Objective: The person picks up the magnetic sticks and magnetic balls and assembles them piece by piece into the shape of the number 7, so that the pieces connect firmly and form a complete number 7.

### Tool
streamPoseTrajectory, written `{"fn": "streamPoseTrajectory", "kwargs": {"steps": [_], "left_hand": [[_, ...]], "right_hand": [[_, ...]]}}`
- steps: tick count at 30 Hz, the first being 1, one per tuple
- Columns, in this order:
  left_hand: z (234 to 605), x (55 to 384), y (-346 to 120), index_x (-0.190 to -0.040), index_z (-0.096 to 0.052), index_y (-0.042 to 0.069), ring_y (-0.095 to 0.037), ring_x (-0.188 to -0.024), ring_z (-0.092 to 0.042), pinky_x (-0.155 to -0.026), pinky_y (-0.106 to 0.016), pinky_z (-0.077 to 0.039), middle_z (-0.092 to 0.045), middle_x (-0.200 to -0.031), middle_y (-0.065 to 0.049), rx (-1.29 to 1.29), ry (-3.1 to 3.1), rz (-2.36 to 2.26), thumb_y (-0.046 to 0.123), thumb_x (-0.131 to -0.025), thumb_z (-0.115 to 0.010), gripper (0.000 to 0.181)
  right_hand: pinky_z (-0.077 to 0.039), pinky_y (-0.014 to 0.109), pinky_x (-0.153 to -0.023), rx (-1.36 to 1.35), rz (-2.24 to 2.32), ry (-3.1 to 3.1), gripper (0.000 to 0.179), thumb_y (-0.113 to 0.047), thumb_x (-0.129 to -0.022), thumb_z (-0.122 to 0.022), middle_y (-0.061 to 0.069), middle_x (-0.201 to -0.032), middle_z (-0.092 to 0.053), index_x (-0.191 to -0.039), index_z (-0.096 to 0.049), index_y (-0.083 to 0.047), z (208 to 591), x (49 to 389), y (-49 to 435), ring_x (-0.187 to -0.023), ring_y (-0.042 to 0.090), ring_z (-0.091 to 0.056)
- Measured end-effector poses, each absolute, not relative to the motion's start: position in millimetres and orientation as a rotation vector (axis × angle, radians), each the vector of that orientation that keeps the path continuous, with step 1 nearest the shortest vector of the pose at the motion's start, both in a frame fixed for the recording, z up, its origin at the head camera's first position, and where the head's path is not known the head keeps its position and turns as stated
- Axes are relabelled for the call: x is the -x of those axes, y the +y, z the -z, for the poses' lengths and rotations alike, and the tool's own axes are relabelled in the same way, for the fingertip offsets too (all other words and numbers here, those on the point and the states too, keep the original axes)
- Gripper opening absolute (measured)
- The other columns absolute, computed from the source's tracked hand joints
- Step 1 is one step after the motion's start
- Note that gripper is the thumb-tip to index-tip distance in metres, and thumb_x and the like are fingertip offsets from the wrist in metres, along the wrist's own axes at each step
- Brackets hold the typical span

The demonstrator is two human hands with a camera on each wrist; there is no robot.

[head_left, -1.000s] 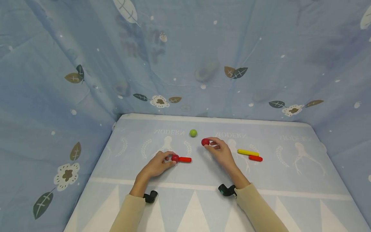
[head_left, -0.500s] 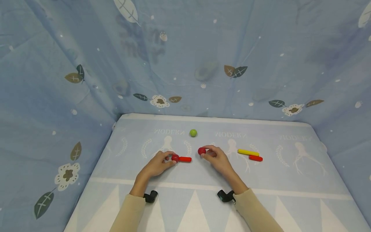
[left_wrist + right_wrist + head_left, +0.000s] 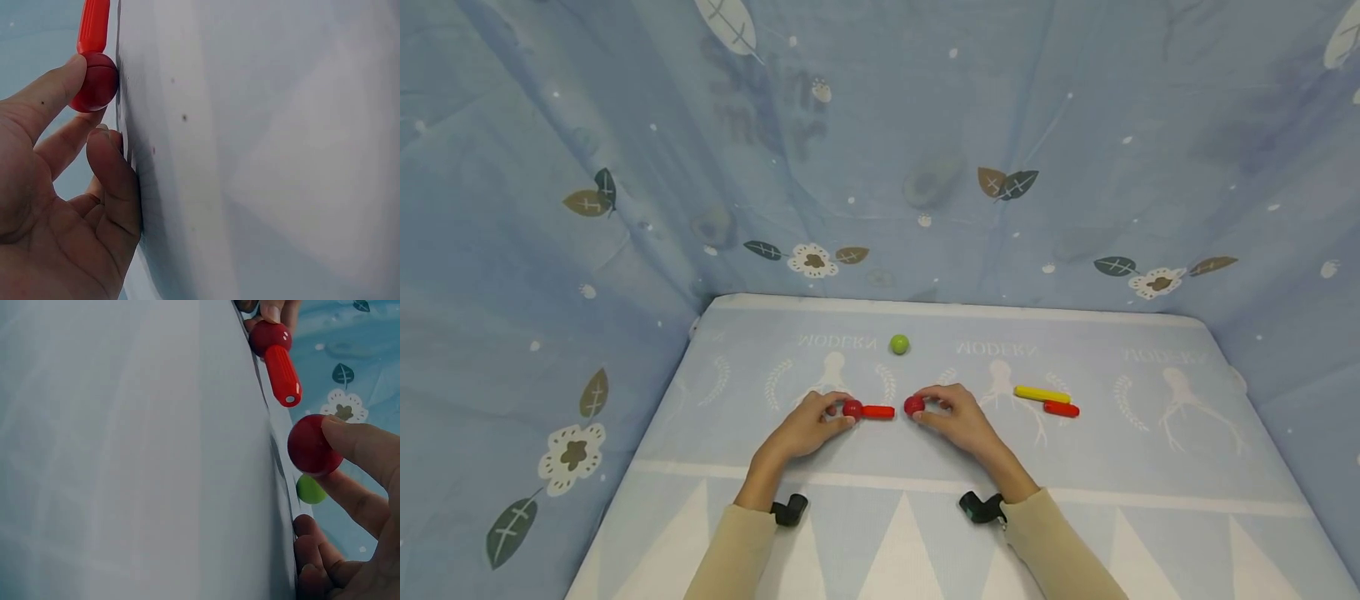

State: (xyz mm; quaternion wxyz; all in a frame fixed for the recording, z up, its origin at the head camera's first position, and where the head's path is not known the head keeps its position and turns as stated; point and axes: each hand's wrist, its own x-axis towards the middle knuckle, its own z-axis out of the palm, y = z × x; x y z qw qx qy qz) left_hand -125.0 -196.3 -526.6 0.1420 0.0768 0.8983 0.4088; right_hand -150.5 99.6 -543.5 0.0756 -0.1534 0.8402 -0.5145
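Stick, red, lay just below mid-frame, long axis running left to right. Left hand, nearer, pinched the red ball at its left end; free end pointed right, just short of the second red ball, pinched by the right hand.

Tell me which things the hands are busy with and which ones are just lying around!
Busy with, it seems:
- first red ball, pinched by the left hand
- ridged red stick, its end at that ball
- second red ball, pinched by the right hand

Lying around, untouched:
- green ball
- yellow stick
- other red stick, beside the yellow one
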Motion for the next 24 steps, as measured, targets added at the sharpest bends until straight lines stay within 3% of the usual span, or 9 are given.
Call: {"fn": "streamPoseTrajectory", "kwargs": {"steps": [9,24], "left_hand": [[526.8,125.5,-195.5,-0.132,-0.063,0.016,-0.019,-0.08,-0.044,-0.069,-0.036,-0.039,-0.049,-0.098,-0.005,-0.204,2.593,-1.169,0.033,-0.095,-0.07,0.041],[526.2,125.1,-194.3,-0.13,-0.065,0.017,-0.019,-0.078,-0.043,-0.066,-0.035,-0.037,-0.047,-0.097,-0.005,-0.193,2.598,-1.16,0.032,-0.095,-0.071,0.039]], "right_hand": [[-0.038,0.041,-0.085,0.454,1.428,2.6,0.03,-0.029,-0.081,-0.085,0.001,-0.111,-0.059,-0.109,-0.077,-0.023,548.0,146.0,96.8,-0.104,0.02,-0.047],[-0.033,0.052,-0.091,0.486,1.31,2.695,0.033,-0.033,-0.082,-0.084,0.007,-0.118,-0.055,-0.113,-0.077,-0.025,547.1,142.1,92.7,-0.111,0.028,-0.045]]}}
